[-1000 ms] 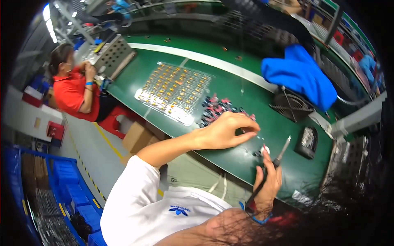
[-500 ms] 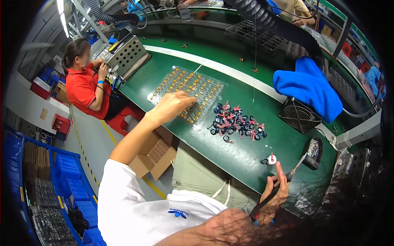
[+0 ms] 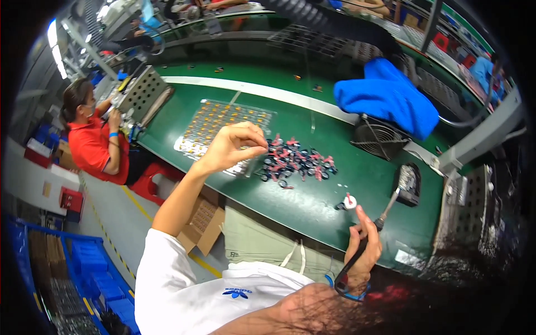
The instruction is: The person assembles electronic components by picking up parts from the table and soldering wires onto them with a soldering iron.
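My left hand (image 3: 231, 149) is raised at the left edge of a pile of small dark rings with red tabs (image 3: 298, 159). Its thumb and forefinger are pinched together; whatever may be between them is too small to make out. Left of the pile, partly behind that hand, lies a clear plastic tray (image 3: 187, 137) with rows of small gold-coloured parts. In my right hand (image 3: 365, 245) is a soldering iron (image 3: 386, 211), its metal tip pointing up and away. Just beyond the right fingertips stands a white round holder (image 3: 350, 202) with a red-tabbed piece on it.
A black box of metal shavings (image 3: 409, 181) sits near the iron's tip. Behind are a black fan (image 3: 379, 138) and a blue cloth (image 3: 385, 97). At the left a person in red (image 3: 97, 139) works beside a perforated metal box (image 3: 144, 92). An open carton (image 3: 204, 223) stands below the table edge.
My left hand has moved right, from over the tray to the edge of the pile. My right hand keeps the soldering iron beside the white holder. The whole view has shifted.
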Demonstrator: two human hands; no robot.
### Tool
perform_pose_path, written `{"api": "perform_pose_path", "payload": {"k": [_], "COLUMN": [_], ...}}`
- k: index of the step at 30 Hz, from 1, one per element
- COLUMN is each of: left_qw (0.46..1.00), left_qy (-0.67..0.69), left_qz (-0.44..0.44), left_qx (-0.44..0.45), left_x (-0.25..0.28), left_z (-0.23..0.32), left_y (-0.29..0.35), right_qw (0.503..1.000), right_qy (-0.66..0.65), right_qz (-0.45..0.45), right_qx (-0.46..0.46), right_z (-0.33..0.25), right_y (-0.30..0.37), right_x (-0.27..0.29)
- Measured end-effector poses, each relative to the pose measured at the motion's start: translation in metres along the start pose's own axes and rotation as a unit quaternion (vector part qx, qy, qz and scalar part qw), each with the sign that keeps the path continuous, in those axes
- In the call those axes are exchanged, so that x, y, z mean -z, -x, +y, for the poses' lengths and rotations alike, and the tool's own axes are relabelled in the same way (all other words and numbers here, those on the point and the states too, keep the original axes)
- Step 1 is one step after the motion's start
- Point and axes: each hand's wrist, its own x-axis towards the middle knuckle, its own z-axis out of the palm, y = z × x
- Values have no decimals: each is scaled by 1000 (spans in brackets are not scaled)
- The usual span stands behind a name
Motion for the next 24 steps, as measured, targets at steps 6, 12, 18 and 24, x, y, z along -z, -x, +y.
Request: {"api": "perform_pose_path", "payload": {"k": [6,12,18,24], "left_qw": [988,975,993,993], "left_qy": [123,193,67,66], "left_qz": [-88,-103,-92,-101], "left_qx": [-21,33,-11,-14], "left_x": [-80,-140,-169,-178], "left_z": [16,26,24,19], "left_y": [-33,-46,-41,-37], "right_qw": [997,993,994,998], "right_qy": [-9,10,11,15], "right_qz": [65,110,103,59], "right_qx": [28,30,-29,-35], "right_z": [-4,-10,-7,-7], "right_y": [5,13,17,12], "right_x": [3,20,21,20]}}
